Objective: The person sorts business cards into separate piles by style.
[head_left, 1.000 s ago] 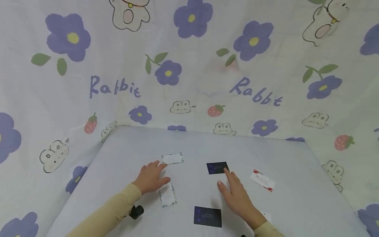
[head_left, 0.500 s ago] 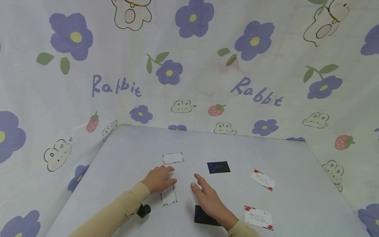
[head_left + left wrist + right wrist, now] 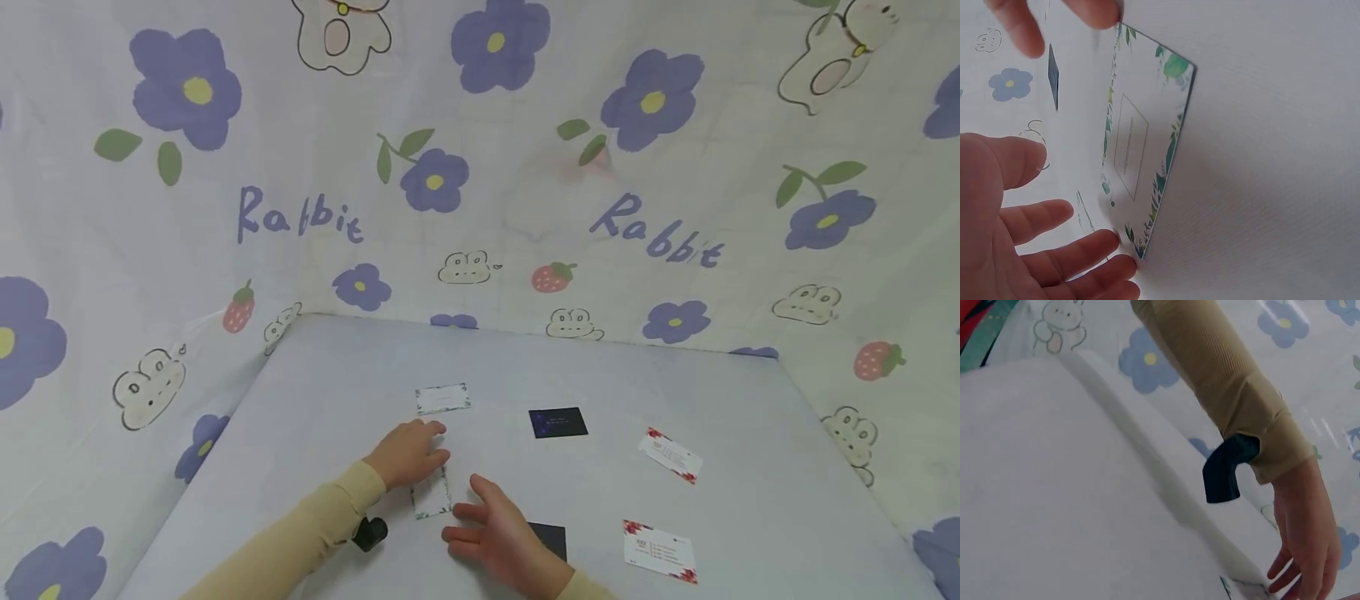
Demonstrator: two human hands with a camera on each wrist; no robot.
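My left hand [image 3: 408, 454] hovers over the far end of a white business card [image 3: 432, 498] with a green leaf border, covering part of it. In the left wrist view its fingers are loosely bent near one corner of that business card [image 3: 1132, 137]; whether they touch is unclear. My right hand [image 3: 510, 533] is just right of the same card, fingers spread, partly covering a dark blue business card [image 3: 551, 540]. Two fingers [image 3: 1088, 9] of it show at the top of the left wrist view, one close to the card's other corner. Nothing is gripped by either hand.
A second leaf-bordered card [image 3: 443, 398] and another dark card [image 3: 558, 422] lie farther back. Two white cards with red corners, a far one [image 3: 671, 455] and a near one [image 3: 660, 552], lie at right. A black wrist device [image 3: 370, 533] hangs under the left sleeve.
My right hand has moved from the far dark card leftward and nearer, beside the leaf-bordered card, uncovering the near red-cornered card. My left hand has shifted slightly right and nearer. The cards look unmoved.
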